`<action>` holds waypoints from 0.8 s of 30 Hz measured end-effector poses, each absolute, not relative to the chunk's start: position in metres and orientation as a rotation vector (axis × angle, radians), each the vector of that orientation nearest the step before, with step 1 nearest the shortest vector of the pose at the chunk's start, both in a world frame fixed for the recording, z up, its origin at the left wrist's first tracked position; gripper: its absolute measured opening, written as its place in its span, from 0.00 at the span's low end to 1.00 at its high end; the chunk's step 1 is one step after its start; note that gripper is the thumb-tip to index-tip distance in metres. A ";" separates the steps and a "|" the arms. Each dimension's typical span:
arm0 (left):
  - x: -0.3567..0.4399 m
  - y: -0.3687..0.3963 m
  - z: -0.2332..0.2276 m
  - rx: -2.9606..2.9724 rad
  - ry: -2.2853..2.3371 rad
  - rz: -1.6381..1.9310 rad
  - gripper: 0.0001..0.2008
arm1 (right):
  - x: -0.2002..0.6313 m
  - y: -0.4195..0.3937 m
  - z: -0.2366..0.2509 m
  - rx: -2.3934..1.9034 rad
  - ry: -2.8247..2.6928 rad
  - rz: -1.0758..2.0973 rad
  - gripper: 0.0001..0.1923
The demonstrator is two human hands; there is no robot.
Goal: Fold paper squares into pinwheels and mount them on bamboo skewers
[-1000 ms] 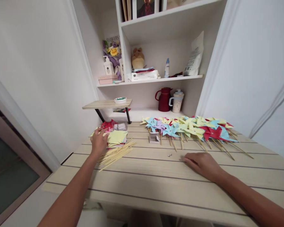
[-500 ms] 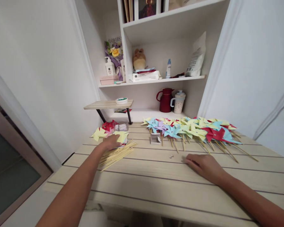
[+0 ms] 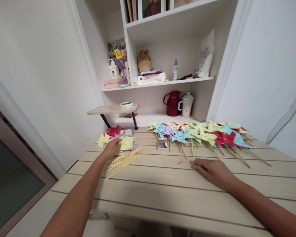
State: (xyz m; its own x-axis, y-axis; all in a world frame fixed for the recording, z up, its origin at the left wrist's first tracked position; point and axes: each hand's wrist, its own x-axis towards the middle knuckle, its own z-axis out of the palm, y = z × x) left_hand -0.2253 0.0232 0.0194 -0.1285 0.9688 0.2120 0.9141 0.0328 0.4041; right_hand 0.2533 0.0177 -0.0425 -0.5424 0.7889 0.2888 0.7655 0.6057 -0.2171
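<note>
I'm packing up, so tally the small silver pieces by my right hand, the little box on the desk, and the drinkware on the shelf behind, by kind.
Small silver pieces: 2
Little box: 1
Red jug: 1
Lidded speckled cup: 1
Total: 5

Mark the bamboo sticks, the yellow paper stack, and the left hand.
bamboo sticks (image 3: 123, 159), head view, middle of the bundle.
yellow paper stack (image 3: 127, 142), head view, top sheet.
left hand (image 3: 112, 147), head view, back of hand.
</note>
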 end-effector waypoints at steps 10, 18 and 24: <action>-0.225 0.022 0.010 2.117 2.214 0.603 0.26 | 0.253 0.017 -0.042 -1.269 -2.437 0.098 0.14; -0.207 0.016 0.023 2.137 2.351 0.565 0.14 | 0.252 0.016 -0.040 -1.260 -2.443 0.089 0.13; -0.204 0.017 0.029 1.987 2.496 0.951 0.14 | 0.251 0.015 -0.037 -1.244 -2.422 0.105 0.13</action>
